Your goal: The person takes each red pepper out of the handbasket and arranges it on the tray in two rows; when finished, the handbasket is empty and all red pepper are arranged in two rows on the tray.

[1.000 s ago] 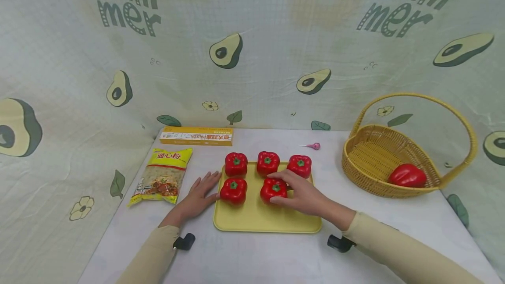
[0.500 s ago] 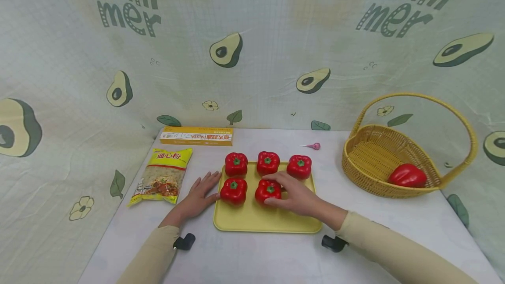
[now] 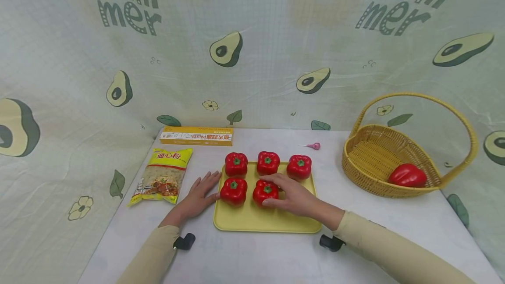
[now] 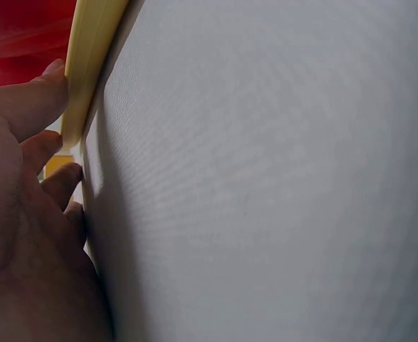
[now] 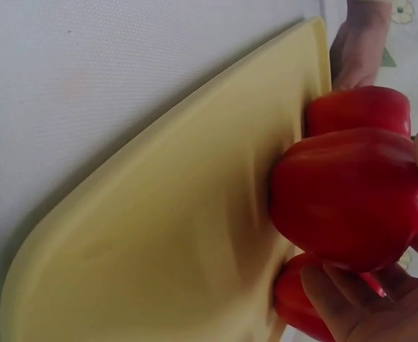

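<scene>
On a yellow tray [image 3: 252,224] stand several red bell peppers, stems up: three in the back row and two in front. My right hand [image 3: 293,194] grips the front right bell pepper [image 3: 265,193], its fingers and thumb curled around the sides. In the right wrist view that bell pepper [image 5: 351,199] sits on the tray floor. My left hand [image 3: 199,198] lies with fingers spread at the tray's left edge. Its thumb touches the tray rim [image 4: 87,64] beside the front left bell pepper [image 3: 234,191].
A wicker basket [image 3: 351,174] with a tall handle stands at the right, holding one red bell pepper [image 3: 407,175]. To the left lies a yellow pasta bag [image 3: 161,176]. Behind it is an orange pasta box [image 3: 196,136]. A small pink item [image 3: 315,146] lies at the back.
My right hand has slid the front right bell pepper leftward across the tray, closer to the front left one. The left hand has stayed in place.
</scene>
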The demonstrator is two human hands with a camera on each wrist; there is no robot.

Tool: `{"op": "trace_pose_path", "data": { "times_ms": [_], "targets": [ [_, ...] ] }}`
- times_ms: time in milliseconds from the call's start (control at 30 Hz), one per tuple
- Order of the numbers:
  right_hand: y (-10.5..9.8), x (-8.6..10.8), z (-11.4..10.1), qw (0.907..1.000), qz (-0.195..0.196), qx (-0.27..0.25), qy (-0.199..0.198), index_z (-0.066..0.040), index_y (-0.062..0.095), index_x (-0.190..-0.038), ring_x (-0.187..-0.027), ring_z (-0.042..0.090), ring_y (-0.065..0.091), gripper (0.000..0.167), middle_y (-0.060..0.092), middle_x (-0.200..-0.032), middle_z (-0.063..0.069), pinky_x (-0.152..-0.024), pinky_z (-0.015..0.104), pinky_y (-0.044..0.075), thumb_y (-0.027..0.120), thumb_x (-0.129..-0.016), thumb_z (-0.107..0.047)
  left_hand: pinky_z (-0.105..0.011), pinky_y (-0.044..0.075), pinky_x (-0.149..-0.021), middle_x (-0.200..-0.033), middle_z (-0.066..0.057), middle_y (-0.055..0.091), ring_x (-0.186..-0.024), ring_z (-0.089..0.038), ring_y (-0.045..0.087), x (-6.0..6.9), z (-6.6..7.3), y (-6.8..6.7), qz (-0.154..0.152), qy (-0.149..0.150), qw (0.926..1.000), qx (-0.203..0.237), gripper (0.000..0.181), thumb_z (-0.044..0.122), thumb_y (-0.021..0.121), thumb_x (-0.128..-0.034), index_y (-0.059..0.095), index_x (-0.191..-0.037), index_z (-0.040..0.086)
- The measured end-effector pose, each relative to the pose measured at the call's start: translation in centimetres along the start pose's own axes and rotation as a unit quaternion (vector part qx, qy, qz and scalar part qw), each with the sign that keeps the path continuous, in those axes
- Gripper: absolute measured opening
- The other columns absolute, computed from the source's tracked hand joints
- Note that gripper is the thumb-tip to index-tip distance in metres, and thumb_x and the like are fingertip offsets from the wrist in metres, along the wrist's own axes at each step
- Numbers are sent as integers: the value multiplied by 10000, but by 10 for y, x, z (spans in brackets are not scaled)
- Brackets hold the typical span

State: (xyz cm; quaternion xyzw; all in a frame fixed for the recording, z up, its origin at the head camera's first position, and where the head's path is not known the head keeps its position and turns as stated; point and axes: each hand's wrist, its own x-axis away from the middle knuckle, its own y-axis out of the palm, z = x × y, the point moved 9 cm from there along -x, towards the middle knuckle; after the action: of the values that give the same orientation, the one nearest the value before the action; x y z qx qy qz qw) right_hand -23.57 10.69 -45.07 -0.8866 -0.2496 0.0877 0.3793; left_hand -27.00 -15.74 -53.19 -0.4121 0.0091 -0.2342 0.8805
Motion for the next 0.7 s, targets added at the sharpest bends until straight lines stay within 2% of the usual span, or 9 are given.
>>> {"op": "trace_pose_path", "data": {
  "times_ms": [67,367,700],
  "targets": [
    [0,0,0,10000,8,8,1,-308,526,-1479,-1338,196,493,728,519,-1474,-45,-994,446,552,800,-838,-516,-545,-45,-1254,-1688,-24,226,-1575,-284,16,0,0,0,13,42,10000,15,755,476,593,-1000,246,-1635,261],
    [-1,0,-1,10000,35,-11,-13,-245,527,-1489,-1345,204,489,758,505,-1484,-26,-1019,460,535,790,-840,-535,-511,-49,-1261,-1691,25,210,-1577,-235,-1,-1,-1,1,-46,-34,10000,38,751,474,595,-1001,238,-1635,290],
    [-3,2,-2,10000,42,21,-12,-238,526,-1490,-1346,202,494,744,512,-1478,-30,-1023,463,534,803,-845,-485,-508,-41,-1262,-1691,22,210,-1577,-231,0,-1,-1,1,-58,-40,10000,-1,749,459,597,-1004,234,-1636,285]
  ]
}}
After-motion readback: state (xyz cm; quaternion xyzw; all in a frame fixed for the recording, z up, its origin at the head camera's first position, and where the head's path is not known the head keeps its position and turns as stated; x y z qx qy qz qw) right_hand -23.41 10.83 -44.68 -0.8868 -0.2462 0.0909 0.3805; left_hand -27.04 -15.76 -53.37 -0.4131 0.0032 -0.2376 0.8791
